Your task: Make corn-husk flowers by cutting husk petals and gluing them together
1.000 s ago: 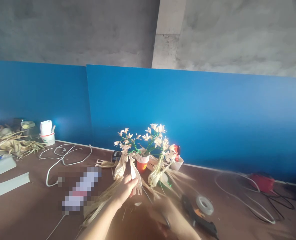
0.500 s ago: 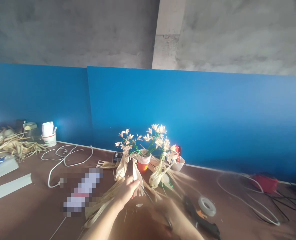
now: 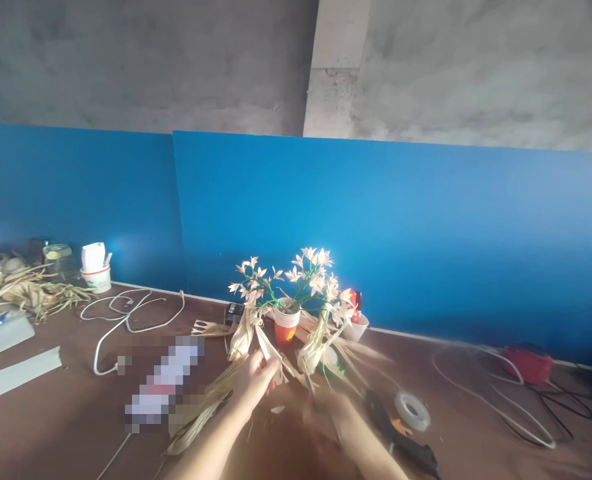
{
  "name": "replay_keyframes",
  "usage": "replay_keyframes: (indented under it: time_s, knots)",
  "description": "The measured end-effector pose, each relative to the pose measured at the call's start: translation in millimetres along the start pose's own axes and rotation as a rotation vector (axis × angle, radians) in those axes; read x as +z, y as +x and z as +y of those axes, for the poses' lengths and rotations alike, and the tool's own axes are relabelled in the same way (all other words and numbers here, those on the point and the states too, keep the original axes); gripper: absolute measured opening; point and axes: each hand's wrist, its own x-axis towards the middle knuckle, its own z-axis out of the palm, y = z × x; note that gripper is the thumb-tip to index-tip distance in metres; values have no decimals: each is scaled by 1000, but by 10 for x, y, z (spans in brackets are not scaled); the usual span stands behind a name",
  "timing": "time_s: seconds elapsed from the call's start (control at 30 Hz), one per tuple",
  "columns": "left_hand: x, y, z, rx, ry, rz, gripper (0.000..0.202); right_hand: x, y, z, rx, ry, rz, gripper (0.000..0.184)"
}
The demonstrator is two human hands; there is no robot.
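Observation:
My left hand is closed, pinching a pale strip of corn husk that points up and away toward the cup. Close by on the right, my right hand is smeared by motion, its fingers curled around what look like scissors; a thin blade sticks out toward the husk, and the handles are mostly hidden. Beyond both hands, an orange-and-white paper cup holds green stems with cream husk flowers. Bundles of husk lie on either side of it.
A black glue gun and a roll of clear tape lie right of my hands. On the left are a power strip, white cables and a husk pile. A blue partition backs the table.
The husk strip in my left hand has tilted over to the left. My right hand has shifted slightly, with the blade now raised closer to the left fingers.

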Motion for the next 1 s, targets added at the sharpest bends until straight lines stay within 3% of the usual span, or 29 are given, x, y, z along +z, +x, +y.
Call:
replay_keyframes:
  time_s: [0.1, 0.2, 0.37, 0.5, 0.7, 0.87, 1.0]
  knots:
    - [86, -55, 1, 16, 19, -39, 19, 71, -9, -42, -149, 88, 205, 37]
    - [185, -129, 23, 110, 58, -59, 14, 161, -5, -34, -237, 15, 346, 37]
    - [285, -214, 28, 163, 60, -101, 14, 255, 35, 62, -198, -36, 444, 27]
    - [290, -240, 31, 162, 34, -138, 15, 281, 35, 1, -150, 7, 517, 23]
    - [263, -268, 63, 114, 53, -158, 18, 262, -2, -154, -95, 144, 569, 22]
    - [257, -282, 84, 62, 4, -172, 17, 201, 49, -98, -73, 327, 534, 25]
    - [205, -243, 116, -18, -81, -32, 22, 137, 107, 4, -89, 381, 467, 28]
